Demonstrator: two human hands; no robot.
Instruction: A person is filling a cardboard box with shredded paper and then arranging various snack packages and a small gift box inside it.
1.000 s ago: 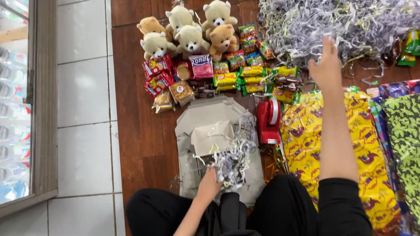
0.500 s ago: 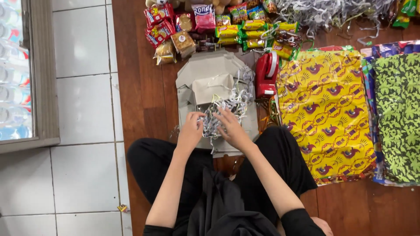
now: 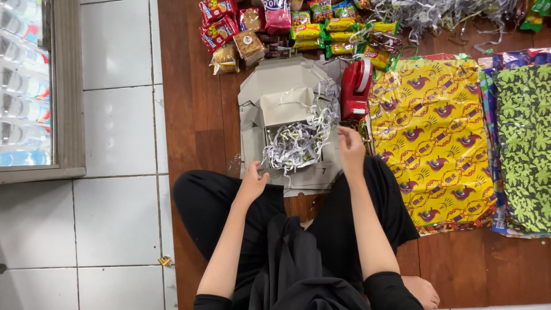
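Wooden floor [image 3: 195, 115] beside white tiles [image 3: 117, 109]; snacks [image 3: 298, 28] scattered.

Both hands [image 3: 252, 182] have drawn back off the shredded paper [image 3: 298, 143] (now apart)

Floor is split: white square tiles [image 3: 117, 218] with grey grout on the left, dark reddish-brown wood planks [image 3: 192, 109] to the right. A grey frame [image 3: 64, 92] stands on the tile side, with a glass pane [image 3: 23, 80] showing rows of clear bottles behind it. Small scrap of wrapper [image 3: 165, 261] lies on the tile near the plank edge. Light is even and soft, with faint glare on the tiles and no hard shadows. No walls or furniture in view beyond that frame.
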